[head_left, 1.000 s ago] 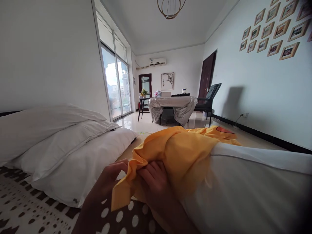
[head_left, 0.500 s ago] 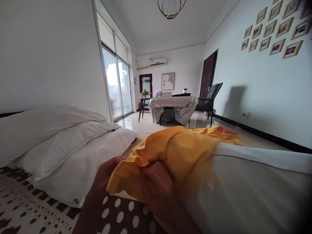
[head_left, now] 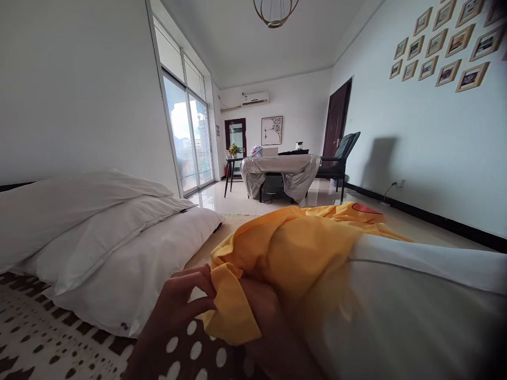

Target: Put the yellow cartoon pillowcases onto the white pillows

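Observation:
A yellow pillowcase (head_left: 301,240) is bunched around the far end of a white pillow (head_left: 420,311), which fills the lower right of the head view. My left hand (head_left: 184,295) pinches the pillowcase's open edge between thumb and fingers, left of the pillow. Close beside it, my right hand (head_left: 265,311) is closed on the gathered fabric; a hanging flap of yellow cloth covers its fingertips. A red patch shows on the far part of the pillowcase.
Several white pillows (head_left: 130,253) lie stacked on the left. Beneath is a brown and white dotted bedspread (head_left: 35,327). Farther back stand a covered table (head_left: 285,164), a black chair (head_left: 340,158) and a small plant stand (head_left: 233,160).
The pillowcase edge at my left hand has folded over into a hanging flap, and my left fingers now show pinching it. My right hand has shifted slightly, its fingers now behind the flap.

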A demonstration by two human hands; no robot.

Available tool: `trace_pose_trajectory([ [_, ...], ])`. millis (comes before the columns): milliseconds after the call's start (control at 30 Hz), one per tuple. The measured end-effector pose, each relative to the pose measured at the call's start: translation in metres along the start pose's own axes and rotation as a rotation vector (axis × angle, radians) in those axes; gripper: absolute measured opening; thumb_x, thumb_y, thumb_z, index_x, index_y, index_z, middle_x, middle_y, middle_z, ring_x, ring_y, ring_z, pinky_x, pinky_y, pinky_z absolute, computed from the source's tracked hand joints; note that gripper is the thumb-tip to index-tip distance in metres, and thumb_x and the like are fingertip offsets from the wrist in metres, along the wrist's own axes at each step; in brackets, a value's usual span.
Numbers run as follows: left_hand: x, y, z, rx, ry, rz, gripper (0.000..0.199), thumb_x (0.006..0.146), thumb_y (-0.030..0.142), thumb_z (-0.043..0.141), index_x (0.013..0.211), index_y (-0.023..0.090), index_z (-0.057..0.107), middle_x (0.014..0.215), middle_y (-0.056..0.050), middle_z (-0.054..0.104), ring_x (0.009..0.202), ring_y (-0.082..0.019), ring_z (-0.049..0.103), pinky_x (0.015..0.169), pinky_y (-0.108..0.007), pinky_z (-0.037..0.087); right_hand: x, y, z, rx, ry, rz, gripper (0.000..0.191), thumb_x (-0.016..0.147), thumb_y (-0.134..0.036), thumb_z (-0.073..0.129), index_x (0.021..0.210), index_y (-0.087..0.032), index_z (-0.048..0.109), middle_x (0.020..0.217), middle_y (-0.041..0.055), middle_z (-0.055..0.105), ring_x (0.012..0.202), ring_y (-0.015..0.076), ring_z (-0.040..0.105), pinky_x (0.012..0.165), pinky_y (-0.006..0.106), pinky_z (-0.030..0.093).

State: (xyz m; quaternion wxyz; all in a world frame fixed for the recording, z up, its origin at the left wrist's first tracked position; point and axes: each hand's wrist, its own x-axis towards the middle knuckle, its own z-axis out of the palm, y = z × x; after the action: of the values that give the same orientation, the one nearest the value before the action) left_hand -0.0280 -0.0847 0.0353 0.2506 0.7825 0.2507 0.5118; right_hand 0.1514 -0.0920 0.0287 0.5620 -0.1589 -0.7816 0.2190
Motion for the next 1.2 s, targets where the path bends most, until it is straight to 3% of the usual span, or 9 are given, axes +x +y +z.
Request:
trace_pose_trajectory([
  [233, 0.001, 0.003, 0.001, -0.067, -0.037, -0.076, 0.020, 0.081, 0.017, 0.067, 0.064, 0.017, 0.055, 0.071, -0.001, 0.059, 0.071, -0.014, 0.053, 0.067, -0.024, 0.043, -0.002, 0.004, -0.002, 0.042, -0.073, 0.144, 0.013, 0.089, -0.017, 0.048, 0.079, -0.019, 0.057, 0.081, 0.0010, 0.061, 0.076, 0.0132, 0.056, 0.071, 0.023, 0.045],
  [400, -0.002, -0.001, -0.010, 0.042, -0.060, -0.122, 0.012, 0.091, 0.022, 0.053, 0.079, 0.019, 0.056, 0.086, -0.003, 0.058, 0.080, -0.016, 0.056, 0.074, -0.026, 0.045, -0.003, 0.007, -0.002, -0.033, 0.004, 0.079, 0.013, 0.083, -0.008, 0.052, 0.076, -0.018, 0.056, 0.080, -0.0008, 0.061, 0.073, 0.0109, 0.055, 0.070, 0.021, 0.042],
  [567, 0.000, -0.008, -0.001, 0.260, 0.002, -0.039, 0.002, 0.087, 0.018, 0.056, 0.086, 0.019, 0.057, 0.091, -0.004, 0.059, 0.085, -0.016, 0.056, 0.075, -0.024, 0.045, -0.003, 0.010, 0.000, -0.073, 0.027, 0.063, 0.012, 0.080, -0.007, 0.055, 0.075, -0.018, 0.057, 0.077, -0.0009, 0.061, 0.072, 0.0109, 0.055, 0.068, 0.021, 0.042],
  [733, -0.007, 0.004, 0.012, 0.429, 0.163, 0.060, 0.009, 0.083, 0.012, 0.059, 0.085, 0.021, 0.058, 0.086, -0.001, 0.060, 0.078, -0.013, 0.058, 0.069, -0.019, 0.046, -0.006, 0.017, 0.001, -0.033, 0.084, 0.065, 0.011, 0.081, -0.009, 0.053, 0.078, -0.018, 0.058, 0.081, -0.0005, 0.062, 0.076, 0.0113, 0.057, 0.071, 0.021, 0.044],
  [900, -0.020, 0.017, 0.012, 0.542, 0.062, -0.005, 0.024, 0.087, 0.016, 0.056, 0.109, 0.024, 0.059, 0.115, -0.006, 0.060, 0.106, -0.017, 0.057, 0.086, -0.022, 0.047, -0.005, 0.021, 0.001, -0.049, 0.139, 0.022, 0.009, 0.084, -0.012, 0.054, 0.084, -0.019, 0.061, 0.083, -0.0001, 0.064, 0.077, 0.0116, 0.059, 0.071, 0.021, 0.046],
  [1100, -0.011, 0.023, 0.021, 0.697, 0.150, 0.151, 0.000, 0.086, 0.021, 0.060, 0.086, 0.021, 0.060, 0.082, 0.000, 0.062, 0.076, -0.013, 0.058, 0.069, -0.020, 0.047, -0.004, 0.021, 0.005, -0.011, 0.127, -0.104, 0.013, 0.089, -0.015, 0.052, 0.096, -0.022, 0.060, 0.088, -0.0007, 0.066, 0.080, 0.0123, 0.060, 0.075, 0.024, 0.047],
  [1200, -0.008, 0.024, 0.025, 0.699, 0.191, 0.108, 0.014, 0.088, 0.022, 0.057, 0.074, 0.019, 0.056, 0.072, 0.001, 0.058, 0.065, -0.011, 0.055, 0.061, -0.018, 0.045, -0.004, 0.021, 0.006, -0.019, 0.090, -0.127, 0.020, 0.091, -0.012, 0.048, 0.099, -0.024, 0.061, 0.093, -0.0010, 0.066, 0.087, 0.0126, 0.061, 0.081, 0.025, 0.047],
])
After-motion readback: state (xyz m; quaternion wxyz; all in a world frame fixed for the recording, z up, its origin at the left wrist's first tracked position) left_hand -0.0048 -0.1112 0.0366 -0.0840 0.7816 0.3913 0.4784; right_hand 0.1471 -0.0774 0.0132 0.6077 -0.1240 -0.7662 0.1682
